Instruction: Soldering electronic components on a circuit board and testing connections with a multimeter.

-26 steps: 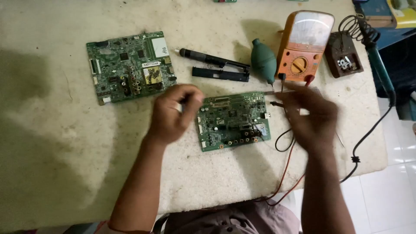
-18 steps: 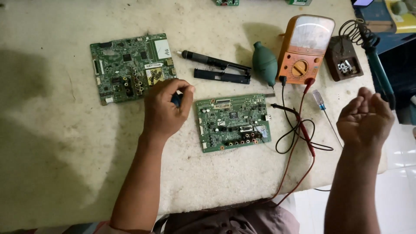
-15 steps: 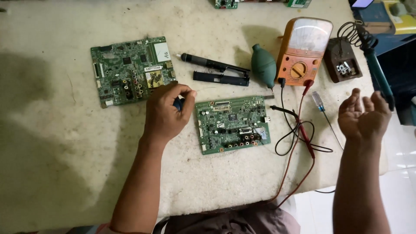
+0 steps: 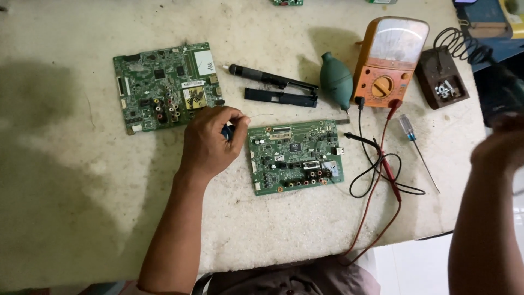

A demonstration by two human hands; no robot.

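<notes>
Green fibreglass, studded with chips and round sockets, forms the small circuit board (image 4: pixel 296 156) lying flat on the rough, stained worktop (image 4: pixel 76 180). Just left of it, the left hand (image 4: pixel 210 143) is curled with fingertips pinched together around a small blue object (image 4: pixel 227 131) and a thin wire. The right hand (image 4: pixel 505 145) is raised, blurred, well apart; its grip cannot be told. Loose screws are held in a brown tray (image 4: pixel 442 76) beside the orange meter (image 4: pixel 388 63).
</notes>
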